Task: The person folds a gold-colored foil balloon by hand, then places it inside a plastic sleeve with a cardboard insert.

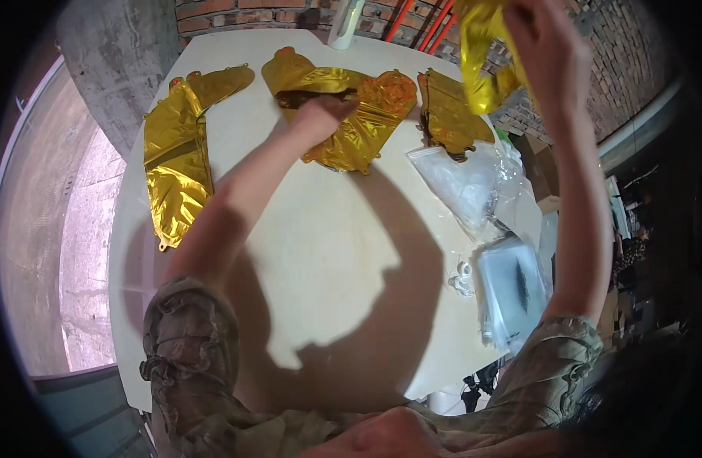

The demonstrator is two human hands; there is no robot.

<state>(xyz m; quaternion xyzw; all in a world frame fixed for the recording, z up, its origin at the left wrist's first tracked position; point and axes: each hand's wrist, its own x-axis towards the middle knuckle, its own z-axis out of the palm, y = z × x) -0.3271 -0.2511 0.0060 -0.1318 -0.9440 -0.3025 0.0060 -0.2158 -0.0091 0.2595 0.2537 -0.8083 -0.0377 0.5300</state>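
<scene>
Right hand (549, 57) raised, seen past table edge (290, 33), closed on hanging gold foil (479, 69), left hand (329, 116) at middle foil (370, 137), grip cannot be told, open tabletop (328, 237) nearer.

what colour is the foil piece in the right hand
Shiny gold: the foil piece in the right hand shows best in the head view.

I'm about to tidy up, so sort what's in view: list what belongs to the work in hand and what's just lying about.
Work in hand:
- raised gold foil, in the right hand
- middle gold foil, under the left hand
- left gold foil and right gold foil, probably

Seemingly lying about, untouched:
- clear bags
- crumpled clear plastic
- small white item
</scene>
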